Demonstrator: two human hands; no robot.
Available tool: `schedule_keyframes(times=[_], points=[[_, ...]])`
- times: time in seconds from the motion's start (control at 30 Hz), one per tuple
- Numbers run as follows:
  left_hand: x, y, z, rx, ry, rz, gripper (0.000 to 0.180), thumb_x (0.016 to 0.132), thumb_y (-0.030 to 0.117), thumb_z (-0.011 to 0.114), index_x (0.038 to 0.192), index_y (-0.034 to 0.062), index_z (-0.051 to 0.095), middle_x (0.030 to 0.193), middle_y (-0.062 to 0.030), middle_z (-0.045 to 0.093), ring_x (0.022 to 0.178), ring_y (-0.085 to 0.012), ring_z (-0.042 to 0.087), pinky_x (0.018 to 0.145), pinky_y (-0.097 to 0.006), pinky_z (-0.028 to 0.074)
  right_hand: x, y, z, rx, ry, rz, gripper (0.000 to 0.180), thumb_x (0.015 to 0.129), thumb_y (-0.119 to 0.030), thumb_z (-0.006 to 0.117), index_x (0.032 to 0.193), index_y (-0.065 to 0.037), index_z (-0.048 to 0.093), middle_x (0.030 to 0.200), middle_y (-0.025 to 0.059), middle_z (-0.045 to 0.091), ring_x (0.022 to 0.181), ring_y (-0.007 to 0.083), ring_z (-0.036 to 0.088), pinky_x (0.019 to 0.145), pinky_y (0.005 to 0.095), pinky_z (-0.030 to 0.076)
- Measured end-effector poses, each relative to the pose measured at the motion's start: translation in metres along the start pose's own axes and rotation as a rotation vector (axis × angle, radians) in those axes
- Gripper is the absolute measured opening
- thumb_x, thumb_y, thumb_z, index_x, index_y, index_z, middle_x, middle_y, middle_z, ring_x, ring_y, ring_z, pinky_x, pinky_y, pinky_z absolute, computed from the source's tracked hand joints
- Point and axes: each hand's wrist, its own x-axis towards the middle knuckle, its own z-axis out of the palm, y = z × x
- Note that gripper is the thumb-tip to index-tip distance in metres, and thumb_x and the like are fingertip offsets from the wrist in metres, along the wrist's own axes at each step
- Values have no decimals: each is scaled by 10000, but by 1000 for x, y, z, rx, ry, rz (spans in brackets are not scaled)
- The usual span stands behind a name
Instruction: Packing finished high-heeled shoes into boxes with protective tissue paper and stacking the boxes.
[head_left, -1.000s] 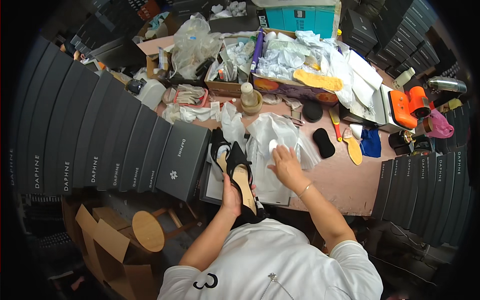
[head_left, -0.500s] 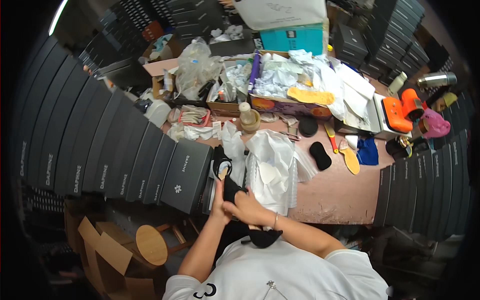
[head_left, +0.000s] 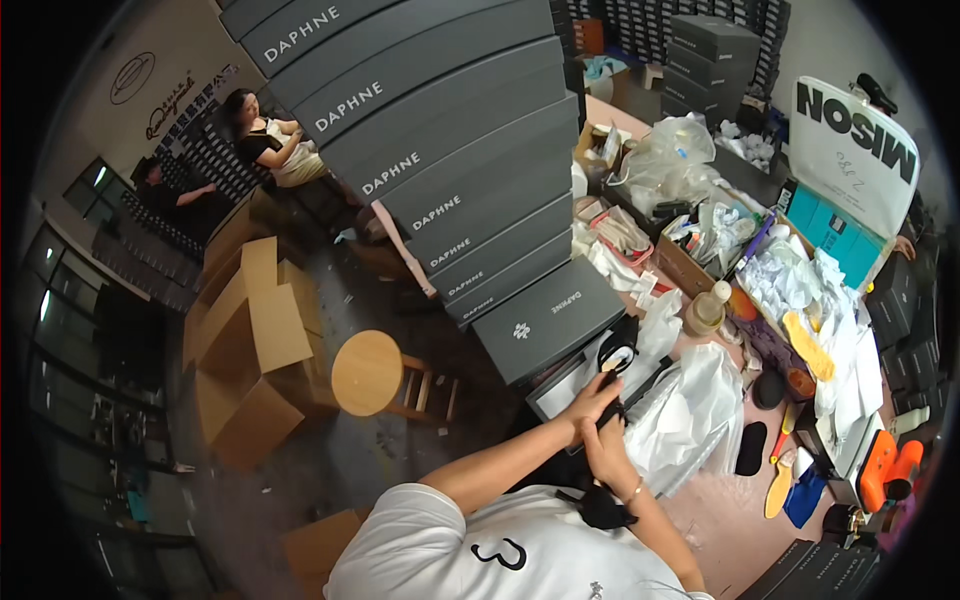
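A black shoe with a pale inner sole is held in front of my body, beside the stacked boxes. My left hand grips it, fingers wrapped round its side. Close against it, my right hand is closed round the black part nearer me; its fingertips are partly hidden. Another black shoe part shows between my right forearm and my white shirt; whether it joins the held shoe I cannot tell. An open box lies under the hands, with white wrapping paper to the right.
Dark grey shoeboxes rise in a tall stack at left. A round wooden stool and open cartons stand on the floor. Crumpled paper, a pump bottle and insoles crowd the table. Two people are farther off.
My view has swung left, bringing the floor, cartons and two people into sight. Both hands stay on the black shoe, with the fingers shifted slightly along it.
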Motion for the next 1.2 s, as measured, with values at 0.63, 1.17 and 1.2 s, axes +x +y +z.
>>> schedule_keyframes(times=[0.63, 1.17, 1.2], points=[[-52, 10, 8, -268, -236, -400, 817, 894, 716, 251, 1278, 21, 445, 1134, -155, 597, 818, -249, 620, 687, -373, 543, -17, 145, -108, -894, 375, 219, 148, 746, -113, 663, 879, -97, 601, 999, 63, 601, 1085, 267, 510, 989, 548, 293], [-51, -15, 29, -283, -208, -310, 725, 926, 658, 306, 1376, 93, 377, 1350, -83, 461, 1246, -239, 447, 1041, -385, 358, -42, 38, -58, -234, 196, -157, 293, 773, -163, 675, 1019, -22, 599, 1036, 160, 611, 919, 329, 597, 798, 405, 495], [-58, -14, 40, -220, -174, -309, 709, 933, 646, 308, 1379, 99, 374, 1354, -83, 459, 1248, -239, 445, 1042, -386, 357, -40, 40, -61, -215, 226, -50, 263, 769, -149, 676, 993, -28, 612, 1047, 140, 616, 927, 318, 598, 792, 393, 497]])
